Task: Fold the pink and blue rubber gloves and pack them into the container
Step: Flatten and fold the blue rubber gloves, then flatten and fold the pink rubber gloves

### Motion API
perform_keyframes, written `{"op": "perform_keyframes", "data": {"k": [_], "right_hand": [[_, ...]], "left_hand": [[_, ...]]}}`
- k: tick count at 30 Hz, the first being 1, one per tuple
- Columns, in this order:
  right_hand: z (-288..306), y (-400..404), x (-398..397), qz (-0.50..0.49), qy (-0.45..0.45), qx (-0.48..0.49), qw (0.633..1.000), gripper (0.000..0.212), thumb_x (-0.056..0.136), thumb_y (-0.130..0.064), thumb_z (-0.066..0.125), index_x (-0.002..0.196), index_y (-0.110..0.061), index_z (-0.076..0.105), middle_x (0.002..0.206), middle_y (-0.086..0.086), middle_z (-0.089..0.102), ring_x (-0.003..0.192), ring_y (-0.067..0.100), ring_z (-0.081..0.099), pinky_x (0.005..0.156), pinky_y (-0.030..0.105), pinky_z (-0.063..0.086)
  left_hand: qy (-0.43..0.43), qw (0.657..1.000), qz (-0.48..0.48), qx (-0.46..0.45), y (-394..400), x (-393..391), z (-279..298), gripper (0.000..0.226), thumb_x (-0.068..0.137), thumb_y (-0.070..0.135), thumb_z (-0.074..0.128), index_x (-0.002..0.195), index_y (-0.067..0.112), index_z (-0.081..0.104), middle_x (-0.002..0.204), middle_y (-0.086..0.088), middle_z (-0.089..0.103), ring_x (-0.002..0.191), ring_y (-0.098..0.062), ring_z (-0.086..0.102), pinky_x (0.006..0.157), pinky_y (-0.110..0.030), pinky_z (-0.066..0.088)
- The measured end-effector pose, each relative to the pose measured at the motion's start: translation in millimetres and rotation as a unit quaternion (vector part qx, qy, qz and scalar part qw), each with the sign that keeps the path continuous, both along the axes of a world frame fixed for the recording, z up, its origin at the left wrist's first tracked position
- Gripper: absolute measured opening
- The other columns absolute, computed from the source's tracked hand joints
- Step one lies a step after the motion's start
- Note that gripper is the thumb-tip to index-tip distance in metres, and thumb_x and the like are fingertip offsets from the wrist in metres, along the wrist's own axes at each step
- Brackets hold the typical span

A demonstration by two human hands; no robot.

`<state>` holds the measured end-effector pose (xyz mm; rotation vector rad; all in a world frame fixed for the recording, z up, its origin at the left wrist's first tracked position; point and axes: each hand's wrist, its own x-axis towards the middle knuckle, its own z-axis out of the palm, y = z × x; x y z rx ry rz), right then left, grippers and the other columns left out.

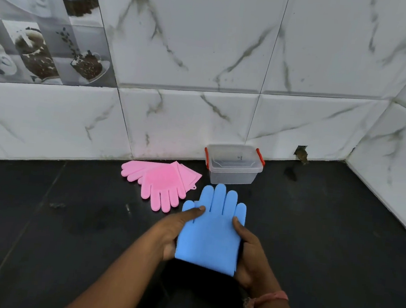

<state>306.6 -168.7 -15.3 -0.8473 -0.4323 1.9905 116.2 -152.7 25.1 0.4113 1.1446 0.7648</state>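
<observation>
Spanning the whole foreground, a dark, polished stone worktop (pixel 66 227) is noted, faintly smudged and reflective; it is backed by white marble-patterned wall tiles (pixel 194 53), glossy and bevelled at the joints; a panel of printed coffee-cup tiles (pixel 40 29) is set at the upper left.

A clear rectangular plastic container with red side clips (pixel 233 163) is found standing against the wall, lid off and apparently holding nothing; its walls are judged rigid and smooth.

The flat blue rubber gloves (pixel 212 231) are held just above the worktop, near the container and in front of it, fingers pointing towards the wall; whether one glove or a stacked pair is held cannot be told. The left hand (pixel 177 233) is seen gripping the left edge, thumb laid across the palm area near the glove's thumb; the right hand (pixel 246 255) is curled round the right edge and cuff, thumb on top; neither grip is loose.

The flat pink rubber gloves (pixel 161 184) are lying overlapped on the worktop, left of the container and just beyond the blue ones, untouched; a finely textured patch is visible on the upper palm.

The material is judged light, limp and slightly tacky; it is expected to fold without resistance yet spring partly open when released; a hold at the cuff and finger ends is advised, with the fold pressed flat before packing.
</observation>
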Motion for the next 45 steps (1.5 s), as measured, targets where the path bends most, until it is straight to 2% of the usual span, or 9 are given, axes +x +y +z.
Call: {"op": "perform_keyframes", "data": {"k": [5, 11, 15, 23, 27, 31, 40, 42, 45], "right_hand": [[-11, 6, 16, -0.026, -0.201, 0.033, 0.979, 0.036, 0.089, -0.038, 0.071, 0.12, -0.021, 0.068, 0.115, 0.008, 0.075, 0.103, 0.029, 0.074, 0.076, 0.043, 0.062], [-27, 29, 28, -0.083, -0.438, 0.051, 0.894, 0.015, 0.095, -0.026, 0.064, 0.107, -0.017, 0.066, 0.107, 0.005, 0.072, 0.095, 0.02, 0.07, 0.084, 0.042, 0.059], [-29, 55, 39, -0.108, -0.489, 0.064, 0.863, 0.016, 0.096, -0.025, 0.063, 0.111, -0.018, 0.062, 0.106, -0.001, 0.066, 0.094, 0.014, 0.064, 0.07, 0.026, 0.05], [-40, 111, 48, -0.148, -0.525, 0.056, 0.836, 0.013, 0.099, -0.015, 0.056, 0.09, -0.013, 0.064, 0.086, 0.001, 0.066, 0.078, 0.016, 0.061, 0.057, 0.024, 0.04], [-55, 116, 47, -0.114, -0.623, 0.076, 0.77, 0.016, 0.099, -0.021, 0.055, 0.108, -0.016, 0.067, 0.108, 0.005, 0.069, 0.096, 0.022, 0.062, 0.083, 0.036, 0.051], [-66, 116, 47, -0.08, -0.751, 0.089, 0.65, 0.03, 0.101, -0.032, 0.05, 0.124, -0.02, 0.064, 0.123, 0.009, 0.059, 0.113, 0.03, 0.054, 0.1, 0.042, 0.043], [-37, 120, 7, -0.056, -0.853, 0.143, 0.498, 0.051, 0.091, -0.036, 0.053, 0.138, -0.019, 0.044, 0.131, 0.01, 0.049, 0.118, 0.029, 0.048, 0.097, 0.049, 0.037], [-35, 117, -17, -0.054, -0.842, 0.235, 0.483, 0.044, 0.091, -0.036, 0.052, 0.133, -0.022, 0.049, 0.13, 0.006, 0.051, 0.118, 0.027, 0.049, 0.095, 0.045, 0.039], [-36, 117, -57, 0.0, -0.777, 0.343, 0.528, 0.033, 0.096, -0.032, 0.049, 0.126, -0.023, 0.057, 0.127, 0.005, 0.055, 0.114, 0.024, 0.052, 0.094, 0.038, 0.043]], "left_hand": [[0.046, 0.999, 0.015, 0.006, 2, 13, -24, 0.039, 0.085, 0.014, 0.083, 0.122, 0.007, 0.071, 0.112, -0.019, 0.079, 0.105, -0.04, 0.075, 0.099, -0.062, 0.056], [0.081, 0.996, 0.046, 0.007, 18, 44, -55, 0.032, 0.087, 0.012, 0.081, 0.117, 0.008, 0.072, 0.103, -0.015, 0.082, 0.098, -0.037, 0.078, 0.093, -0.058, 0.06], [0.117, 0.992, 0.043, 0.017, 48, 61, -65, 0.033, 0.085, 0.013, 0.081, 0.117, 0.008, 0.072, 0.099, -0.011, 0.082, 0.092, -0.033, 0.079, 0.09, -0.054, 0.062], [0.097, 0.993, 0.065, 0.018, 93, 80, -83, 0.028, 0.096, 0.004, 0.062, 0.124, 0.005, 0.069, 0.111, -0.016, 0.079, 0.101, -0.037, 0.076, 0.097, -0.058, 0.058], [0.156, 0.984, 0.08, 0.043, 95, 81, -97, 0.031, 0.097, -0.004, 0.059, 0.125, 0.004, 0.068, 0.115, -0.018, 0.076, 0.103, -0.037, 0.074, 0.097, -0.056, 0.059], [0.292, 0.949, 0.082, 0.087, 101, 78, -97, 0.033, 0.087, 0.002, 0.075, 0.12, 0.004, 0.072, 0.113, -0.014, 0.076, 0.102, -0.031, 0.073, 0.095, -0.05, 0.06], [0.528, 0.839, 0.055, 0.123, 104, 53, -86, 0.022, 0.101, 0.035, 0.057, 0.1, 0.017, 0.071, 0.097, -0.002, 0.074, 0.086, -0.017, 0.064, 0.085, -0.036, 0.053], [0.572, 0.803, 0.075, 0.15, 102, 34, -83, 0.019, 0.102, 0.025, 0.055, 0.105, 0.016, 0.071, 0.104, -0.005, 0.074, 0.089, -0.021, 0.064, 0.081, -0.034, 0.052], [0.688, 0.698, 0.035, 0.193, 95, -5, -80, 0.032, 0.095, 0.021, 0.063, 0.126, 0.021, 0.068, 0.128, -0.009, 0.067, 0.112, -0.029, 0.062, 0.089, -0.039, 0.053]]}}
